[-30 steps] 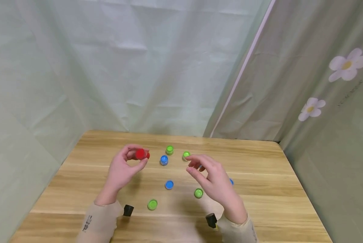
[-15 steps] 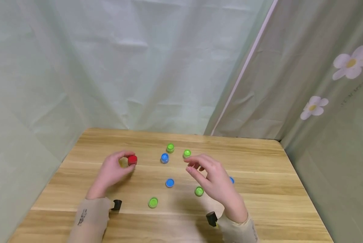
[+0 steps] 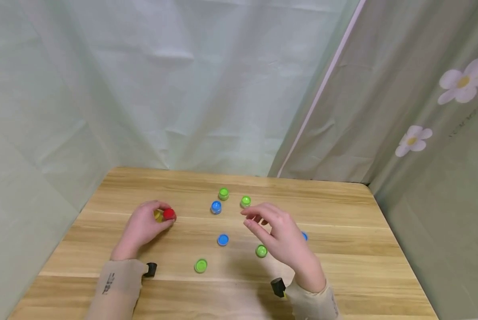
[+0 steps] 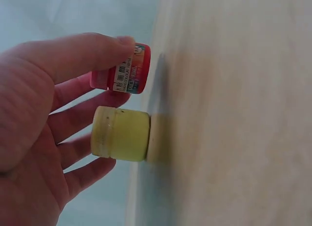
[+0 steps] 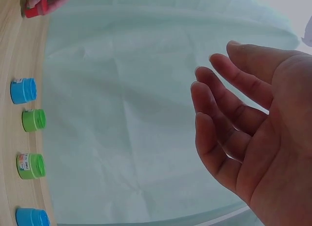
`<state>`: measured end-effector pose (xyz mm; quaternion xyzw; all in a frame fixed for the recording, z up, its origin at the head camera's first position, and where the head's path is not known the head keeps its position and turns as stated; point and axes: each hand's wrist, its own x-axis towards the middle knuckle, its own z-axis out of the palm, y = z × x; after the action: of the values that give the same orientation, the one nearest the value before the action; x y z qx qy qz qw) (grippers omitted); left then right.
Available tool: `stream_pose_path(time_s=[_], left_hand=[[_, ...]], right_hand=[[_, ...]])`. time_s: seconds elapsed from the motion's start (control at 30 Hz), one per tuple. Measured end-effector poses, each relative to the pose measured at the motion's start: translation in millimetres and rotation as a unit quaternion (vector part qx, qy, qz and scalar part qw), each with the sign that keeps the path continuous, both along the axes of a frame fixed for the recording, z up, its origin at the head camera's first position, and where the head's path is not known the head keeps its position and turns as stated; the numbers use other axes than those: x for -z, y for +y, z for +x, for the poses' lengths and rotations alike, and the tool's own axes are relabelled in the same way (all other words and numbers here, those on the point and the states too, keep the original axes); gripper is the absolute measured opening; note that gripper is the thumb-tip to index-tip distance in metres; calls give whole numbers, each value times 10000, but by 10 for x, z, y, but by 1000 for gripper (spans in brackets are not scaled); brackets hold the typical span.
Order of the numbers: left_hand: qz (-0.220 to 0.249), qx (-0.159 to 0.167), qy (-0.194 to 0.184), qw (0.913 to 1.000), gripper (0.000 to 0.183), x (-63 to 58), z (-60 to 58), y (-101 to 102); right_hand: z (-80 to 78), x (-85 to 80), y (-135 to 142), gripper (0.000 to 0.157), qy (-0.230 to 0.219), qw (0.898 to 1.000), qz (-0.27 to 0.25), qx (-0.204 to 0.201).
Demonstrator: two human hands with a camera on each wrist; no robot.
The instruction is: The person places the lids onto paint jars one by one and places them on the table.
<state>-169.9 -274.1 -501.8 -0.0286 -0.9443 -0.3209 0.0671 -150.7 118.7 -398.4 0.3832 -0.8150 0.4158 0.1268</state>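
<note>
My left hand [image 3: 141,226] pinches a small red paint jar [image 3: 169,214] between thumb and fingers at the table's left side. In the left wrist view the label of the red jar [image 4: 130,70] faces the camera, and its base is close to the wood. A yellow paint jar [image 4: 124,133] stands right beside it, with the lower fingers spread behind. From the head view only part of this yellow jar [image 3: 157,216] shows, within the hand's curve. My right hand [image 3: 280,231] hangs above the table with fingers loosely bent and nothing in them.
Several green jars, one at the back [image 3: 223,194] and one near the front [image 3: 201,266], stand on the wooden table [image 3: 343,284]. Blue jars stand among them, including one in the centre [image 3: 223,240]. A pale curtain [image 3: 207,89] hangs behind the table.
My left hand has moved left and down with the red jar, to beside the yellow jar, which has come into view. The right hand has stayed nearly still.
</note>
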Motion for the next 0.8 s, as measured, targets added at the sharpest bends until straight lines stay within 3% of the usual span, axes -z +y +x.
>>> stream_pose_path(time_s=[0.27,0.8], left_hand=[[-234,-59,-166,9996,38,18,-9,-15],[-209,-109,-383,9990,52,-11,15,-23]], right_hand=[[2,-3,-9,19,-22,10000,82,-10],[6,-7,-1,18,-51,9998,173,-24]])
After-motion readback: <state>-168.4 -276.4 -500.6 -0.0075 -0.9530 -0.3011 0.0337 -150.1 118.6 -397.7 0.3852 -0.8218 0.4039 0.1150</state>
